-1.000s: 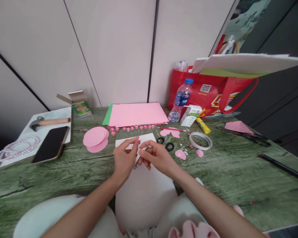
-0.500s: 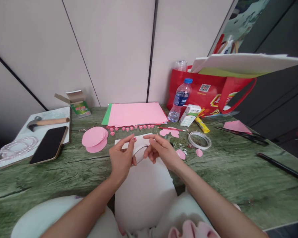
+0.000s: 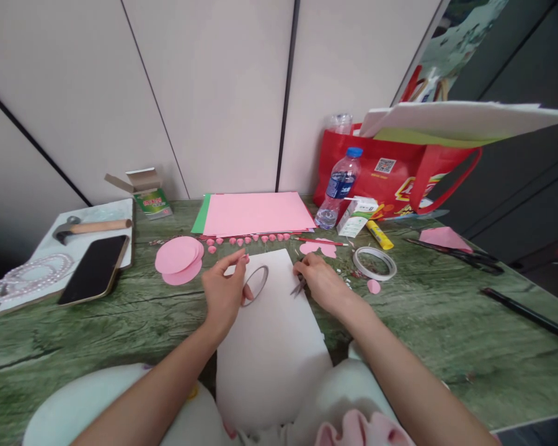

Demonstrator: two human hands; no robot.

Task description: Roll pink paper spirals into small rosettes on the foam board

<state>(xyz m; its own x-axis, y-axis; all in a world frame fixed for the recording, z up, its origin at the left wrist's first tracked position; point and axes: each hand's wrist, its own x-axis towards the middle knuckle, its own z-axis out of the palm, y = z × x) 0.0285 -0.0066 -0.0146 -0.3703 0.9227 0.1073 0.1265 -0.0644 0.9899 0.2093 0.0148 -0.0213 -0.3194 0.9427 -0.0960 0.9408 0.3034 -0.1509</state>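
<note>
My left hand (image 3: 222, 294) is closed, pinching a tiny pink paper piece (image 3: 246, 258) between thumb and forefinger. A narrow roll of tape (image 3: 266, 272) hangs from the lower fingers of the same hand, tilted above a white board (image 3: 272, 347). At the board's right edge, my right hand (image 3: 324, 282) is closed round a small pair of scissors (image 3: 299, 288), whose blades point down and left. Behind the board lies a row of small pink rolled pieces (image 3: 255, 238). Pink paper circles (image 3: 177, 255) are stacked left of my left hand.
Pink sheets (image 3: 260, 210) lie by the wall. To the right are a wider tape roll (image 3: 390, 269), a glue stick (image 3: 379, 235), a bottle (image 3: 337, 192), a red bag (image 3: 358, 155) and black scissors (image 3: 474, 257). A phone (image 3: 93, 271) and hammer (image 3: 97, 227) lie left.
My right hand has left the tape roll and moved right, and it now has the small scissors. My left hand has shifted slightly left, keeping the tape and pink piece.
</note>
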